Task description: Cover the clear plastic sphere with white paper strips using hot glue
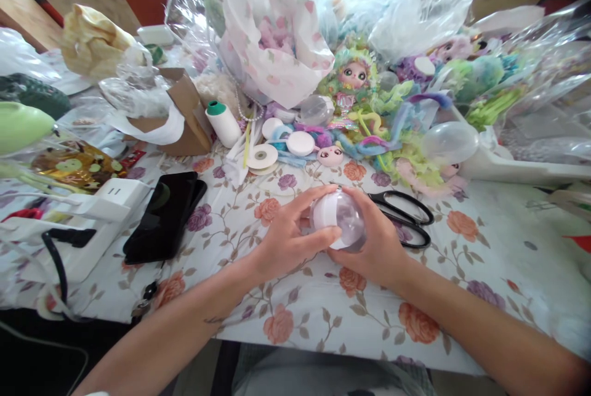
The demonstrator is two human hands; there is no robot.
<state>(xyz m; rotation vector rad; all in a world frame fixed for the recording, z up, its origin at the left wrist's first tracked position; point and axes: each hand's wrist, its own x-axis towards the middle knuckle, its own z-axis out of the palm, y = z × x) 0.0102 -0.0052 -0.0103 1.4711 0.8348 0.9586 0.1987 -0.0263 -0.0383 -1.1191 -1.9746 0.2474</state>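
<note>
Clear capsule (345, 222) grasped by left hand (284, 242) and right hand (376, 251), scissors (384, 199) just behind, phone (164, 217) at left

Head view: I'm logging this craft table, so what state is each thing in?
clear capsule, held between both hands
left hand, grip closed on the clear capsule
right hand, grip closed on the clear capsule
scissors, lying flat, handles together
phone, lying flat, screen dark
thread spool, leaning, green cap on
tape roll, lying flat
</note>
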